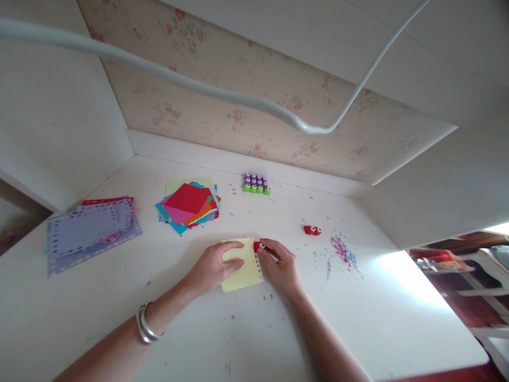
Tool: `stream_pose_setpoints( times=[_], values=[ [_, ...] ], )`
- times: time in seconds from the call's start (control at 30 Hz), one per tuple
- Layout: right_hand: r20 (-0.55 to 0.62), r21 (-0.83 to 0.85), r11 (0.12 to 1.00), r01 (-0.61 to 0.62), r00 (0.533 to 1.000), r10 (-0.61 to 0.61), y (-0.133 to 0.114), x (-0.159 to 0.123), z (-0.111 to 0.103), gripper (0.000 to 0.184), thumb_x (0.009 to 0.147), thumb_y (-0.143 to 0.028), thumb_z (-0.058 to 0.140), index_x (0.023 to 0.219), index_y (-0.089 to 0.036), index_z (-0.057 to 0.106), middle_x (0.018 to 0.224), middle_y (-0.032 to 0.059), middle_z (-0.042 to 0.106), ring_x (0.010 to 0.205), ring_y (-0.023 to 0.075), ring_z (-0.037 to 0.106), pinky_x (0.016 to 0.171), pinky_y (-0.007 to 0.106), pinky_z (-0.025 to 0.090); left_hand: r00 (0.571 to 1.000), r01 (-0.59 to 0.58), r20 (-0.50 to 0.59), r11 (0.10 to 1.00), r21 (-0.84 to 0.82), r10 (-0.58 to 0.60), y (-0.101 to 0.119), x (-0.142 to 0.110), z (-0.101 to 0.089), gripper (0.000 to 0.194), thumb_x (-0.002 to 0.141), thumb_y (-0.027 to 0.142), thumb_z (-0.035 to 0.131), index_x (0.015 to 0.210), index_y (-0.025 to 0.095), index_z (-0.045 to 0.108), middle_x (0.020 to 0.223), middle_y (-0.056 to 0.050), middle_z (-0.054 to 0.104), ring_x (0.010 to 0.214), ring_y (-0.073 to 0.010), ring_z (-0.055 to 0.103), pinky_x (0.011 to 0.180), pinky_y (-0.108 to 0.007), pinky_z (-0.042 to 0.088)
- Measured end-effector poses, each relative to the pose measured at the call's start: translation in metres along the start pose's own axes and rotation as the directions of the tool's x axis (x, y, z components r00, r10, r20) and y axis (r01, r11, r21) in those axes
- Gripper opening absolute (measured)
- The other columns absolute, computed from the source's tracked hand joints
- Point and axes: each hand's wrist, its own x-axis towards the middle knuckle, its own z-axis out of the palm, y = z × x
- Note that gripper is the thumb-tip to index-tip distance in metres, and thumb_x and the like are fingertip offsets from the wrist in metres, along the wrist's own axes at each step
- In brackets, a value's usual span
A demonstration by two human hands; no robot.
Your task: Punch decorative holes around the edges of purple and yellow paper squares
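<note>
A pale yellow sheet of paper (pixel 240 275) lies in front of me, with punched holes along its right edge and some at the top. My left hand (pixel 213 267) holds it from the left, thumb on top and forefinger along the upper part. At the sheet's upper right edge, my right hand (pixel 281 267) grips a small red craft punch (pixel 257 246) between thumb and fingers. The punch sits over the paper's edge; its far side is partly covered by my fingers.
Two more red punches (pixel 312 230) stand to the right, near scattered confetti (pixel 344 253). Purple and green punches (pixel 255 183) stand in rows by the back wall. Coloured paper (pixel 186 204) is piled behind left, and punched lilac sheets (pixel 89 231) lie far left. A white cable (pixel 191 83) crosses above.
</note>
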Motion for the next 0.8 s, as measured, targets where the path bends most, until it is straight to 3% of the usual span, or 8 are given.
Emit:
stream_pose_setpoints(
  times=[0.17, 0.27, 0.33, 0.43, 0.63, 0.8],
  values=[
    [0.073, -0.069, 0.994, 0.081, 0.994, -0.076, 0.0, 0.001, 0.001, 0.019, 0.091, -0.03, 0.059, 0.104, -0.026, 0.073, 0.106, 0.0056, 0.073, 0.096, 0.0206, 0.069, 0.086, 0.035, 0.057, 0.99, -0.128, -0.029, 0.972, 0.198, 0.137, 0.003, -0.003, 0.008, 0.035, 0.084, 0.028, 0.064, 0.118, 0.02, 0.062, 0.115, -0.007, 0.068, 0.109, -0.0221, 0.063, 0.101, -0.036, 0.048],
    [0.12, -0.11, 0.981, 0.16, 0.982, -0.147, -0.001, 0.003, 0.0, 0.022, 0.094, -0.027, 0.054, 0.106, -0.027, 0.073, 0.107, 0.005, 0.073, 0.099, 0.0202, 0.068, 0.091, 0.036, 0.055, 0.978, -0.155, -0.073, 0.913, 0.378, 0.196, 0.003, -0.008, 0.013, 0.037, 0.087, 0.03, 0.06, 0.123, 0.021, 0.058, 0.122, -0.01, 0.058, 0.099, -0.0206, 0.064, 0.091, -0.035, 0.053],
    [0.142, -0.128, 0.974, 0.185, 0.976, -0.167, 0.0, 0.005, -0.002, 0.025, 0.095, -0.025, 0.052, 0.108, -0.027, 0.073, 0.11, 0.005, 0.073, 0.102, 0.0201, 0.068, 0.093, 0.037, 0.055, 0.969, -0.137, -0.11, 0.85, 0.509, 0.221, 0.003, -0.012, 0.012, 0.038, 0.086, 0.033, 0.061, 0.123, 0.022, 0.059, 0.128, -0.013, 0.051, 0.1, -0.0235, 0.063, 0.088, -0.039, 0.054],
    [0.183, -0.146, 0.963, 0.225, 0.963, -0.198, 0.005, 0.005, -0.005, 0.029, 0.095, -0.022, 0.049, 0.113, -0.028, 0.071, 0.115, 0.005, 0.071, 0.108, 0.0201, 0.066, 0.096, 0.038, 0.054, 0.944, -0.17, -0.118, 0.759, 0.629, 0.309, 0.005, -0.014, 0.008, 0.035, 0.086, 0.036, 0.061, 0.118, 0.022, 0.064, 0.132, -0.014, 0.05, 0.118, -0.0319, 0.052, 0.1, -0.049, 0.044],
    [0.238, -0.203, 0.928, 0.312, 0.935, -0.262, 0.016, 0.004, -0.011, 0.037, 0.094, -0.017, 0.046, 0.121, -0.028, 0.068, 0.123, 0.0051, 0.068, 0.114, 0.0202, 0.063, 0.099, 0.039, 0.053, 0.947, -0.28, 0.055, 0.732, 0.622, 0.316, 0.001, -0.017, 0.011, 0.043, 0.089, 0.04, 0.057, 0.127, 0.022, 0.059, 0.141, -0.01, 0.051, 0.134, -0.0294, 0.04, 0.115, -0.05, 0.024],
    [0.306, -0.246, 0.885, 0.394, 0.898, -0.315, 0.017, 0.007, -0.015, 0.04, 0.093, -0.015, 0.044, 0.123, -0.028, 0.066, 0.124, 0.0048, 0.067, 0.114, 0.0207, 0.064, 0.098, 0.041, 0.054, 0.958, -0.263, 0.07, 0.759, 0.595, 0.276, -0.005, -0.017, 0.015, 0.042, 0.09, 0.042, 0.054, 0.128, 0.023, 0.059, 0.141, -0.009, 0.054, 0.134, -0.0268, 0.043, 0.117, -0.049, 0.018]
  ],
)
